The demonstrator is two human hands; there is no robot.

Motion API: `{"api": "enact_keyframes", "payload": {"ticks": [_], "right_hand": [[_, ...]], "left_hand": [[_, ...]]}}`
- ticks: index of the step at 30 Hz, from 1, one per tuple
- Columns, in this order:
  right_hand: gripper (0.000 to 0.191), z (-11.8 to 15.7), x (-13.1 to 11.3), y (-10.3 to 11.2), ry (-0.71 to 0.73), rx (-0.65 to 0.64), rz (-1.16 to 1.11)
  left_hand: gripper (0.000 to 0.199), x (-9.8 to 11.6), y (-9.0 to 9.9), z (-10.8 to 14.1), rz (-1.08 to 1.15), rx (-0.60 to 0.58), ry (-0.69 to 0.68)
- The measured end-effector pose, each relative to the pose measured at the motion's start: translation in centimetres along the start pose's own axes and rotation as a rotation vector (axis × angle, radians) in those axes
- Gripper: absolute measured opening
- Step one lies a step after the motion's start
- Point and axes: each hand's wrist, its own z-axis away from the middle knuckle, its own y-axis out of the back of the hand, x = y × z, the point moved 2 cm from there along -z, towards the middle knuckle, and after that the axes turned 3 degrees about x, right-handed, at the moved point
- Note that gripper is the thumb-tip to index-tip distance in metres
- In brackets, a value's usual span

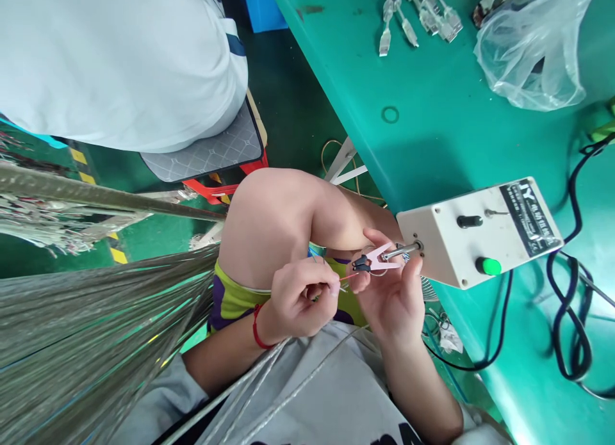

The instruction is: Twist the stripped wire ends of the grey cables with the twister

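Note:
My left hand (305, 298) is closed in a pinch on the stripped end of a thin grey cable. From its fingertips a red wire (350, 276) runs to the dark jaws of a pink clip (382, 258); other fine wire ends stick out beside it. The clip sits on a metal shaft (406, 249) coming out of a white motor box (461, 234) with a black knob and a green button. My right hand (391, 301) lies just under and around the clip, palm up, its thumb and fingers apart. Some of its fingers are partly behind the clip.
A green table (432, 150) carries USB cable ends (432, 13), a clear plastic bag (533, 54) and a black cord (571, 304). Many grey cables (110, 310) hang at the left. A person in white (125, 61) sits on a stool nearby.

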Motion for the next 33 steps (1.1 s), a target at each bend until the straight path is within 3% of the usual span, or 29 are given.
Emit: {"api": "enact_keyframes", "payload": {"ticks": [4,11,27,30,33], "right_hand": [[0.049,-0.4,0.6,-0.4,0.05,-0.094,-0.064],[0.052,-1.4,1.8,-0.4,0.199,0.085,0.012],[0.057,-1.4,1.8,-0.1,0.201,0.024,0.051],[0.063,-0.3,1.0,0.5,0.162,-0.008,0.17],[0.053,2.0,-0.9,2.0,0.199,-0.159,0.491]], "left_hand": [[0.015,0.0,0.2,0.5,-0.027,0.053,0.064],[0.016,-0.2,0.1,0.3,-0.037,0.072,0.062],[0.016,-0.6,-0.3,0.1,-0.033,0.041,0.103],[0.016,-0.5,-0.2,0.1,-0.023,0.029,0.097],[0.014,-0.3,-0.2,-0.4,-0.007,-0.003,0.078]]}}
